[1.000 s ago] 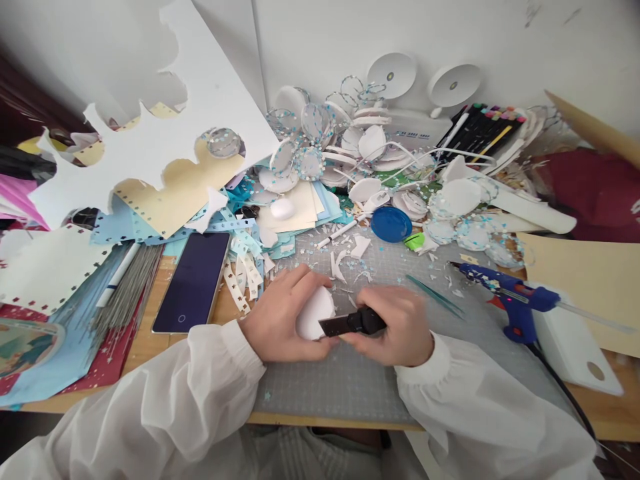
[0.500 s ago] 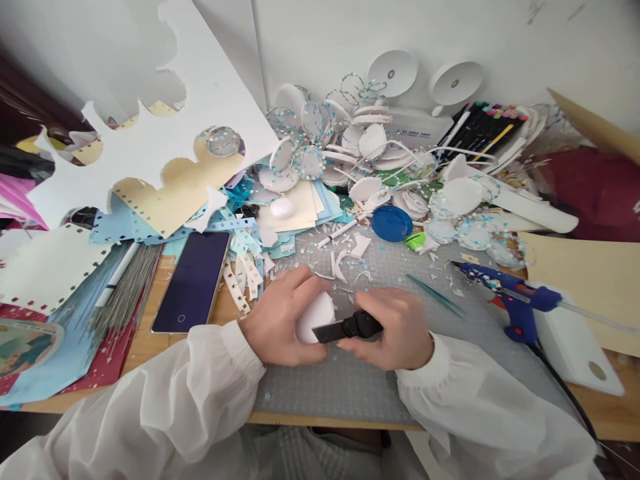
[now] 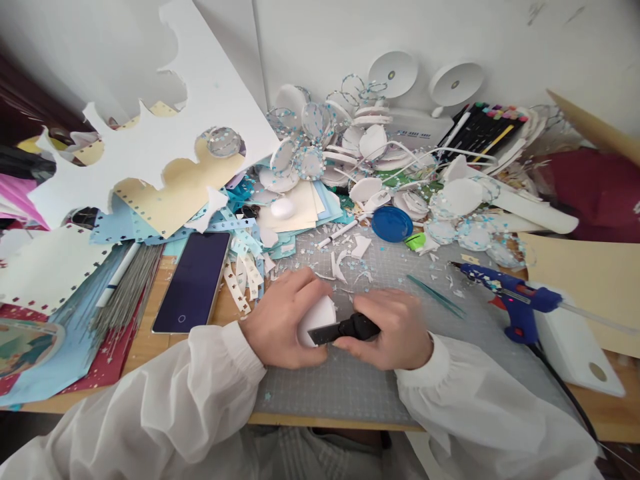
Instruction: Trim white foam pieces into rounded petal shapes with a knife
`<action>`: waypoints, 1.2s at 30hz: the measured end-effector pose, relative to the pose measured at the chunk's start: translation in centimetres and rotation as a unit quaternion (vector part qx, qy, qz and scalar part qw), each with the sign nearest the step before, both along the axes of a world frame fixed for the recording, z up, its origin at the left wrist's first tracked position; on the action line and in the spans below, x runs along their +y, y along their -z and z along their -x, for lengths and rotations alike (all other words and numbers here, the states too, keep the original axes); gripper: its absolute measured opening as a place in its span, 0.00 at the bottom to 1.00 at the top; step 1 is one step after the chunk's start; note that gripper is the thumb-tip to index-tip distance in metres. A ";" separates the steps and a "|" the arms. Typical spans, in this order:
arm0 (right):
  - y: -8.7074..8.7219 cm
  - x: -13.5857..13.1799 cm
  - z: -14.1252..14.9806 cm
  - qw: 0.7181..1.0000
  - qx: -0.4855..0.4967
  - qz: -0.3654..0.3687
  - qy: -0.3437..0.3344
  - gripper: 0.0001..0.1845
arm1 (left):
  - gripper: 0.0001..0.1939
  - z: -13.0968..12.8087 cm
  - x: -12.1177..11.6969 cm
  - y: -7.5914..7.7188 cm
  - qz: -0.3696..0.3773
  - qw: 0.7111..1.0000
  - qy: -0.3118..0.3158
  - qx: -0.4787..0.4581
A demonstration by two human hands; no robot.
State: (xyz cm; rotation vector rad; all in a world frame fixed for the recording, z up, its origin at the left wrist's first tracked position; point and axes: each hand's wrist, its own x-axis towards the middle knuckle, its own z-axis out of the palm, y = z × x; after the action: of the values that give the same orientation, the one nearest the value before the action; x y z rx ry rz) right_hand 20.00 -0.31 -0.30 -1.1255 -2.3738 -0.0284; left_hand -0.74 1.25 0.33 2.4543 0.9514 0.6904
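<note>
My left hand (image 3: 283, 320) is curled around a white rounded foam piece (image 3: 316, 316), pressing it onto the grey cutting mat (image 3: 350, 380). My right hand (image 3: 395, 328) grips a black utility knife (image 3: 345, 329) with its blade laid across the lower edge of the foam piece. Both hands rest low on the mat, close together. Small white offcuts (image 3: 350, 257) lie just beyond them.
A dark phone (image 3: 193, 280) lies left of the mat. A blue glue gun (image 3: 510, 293) stands at the right on its stand, cord trailing. A blue lid (image 3: 391, 223), markers (image 3: 483, 127), white foam petals (image 3: 320, 143) and cut paper sheets (image 3: 150, 143) crowd the back.
The knife has slid a little left and down across the foam piece, and my right hand followed. The left hand keeps its hold.
</note>
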 end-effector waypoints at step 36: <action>0.1 -0.2 0.3 1.000 -0.005 -0.001 -0.001 0.32 | 0.24 0.1 0.1 0.3 0.037 0.998 0.037 -0.019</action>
State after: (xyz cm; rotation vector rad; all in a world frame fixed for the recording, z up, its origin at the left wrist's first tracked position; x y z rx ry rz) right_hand 19.71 -0.48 -0.35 -1.1236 -2.3830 -0.0341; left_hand -0.86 1.31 -0.02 2.3903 0.8514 0.6626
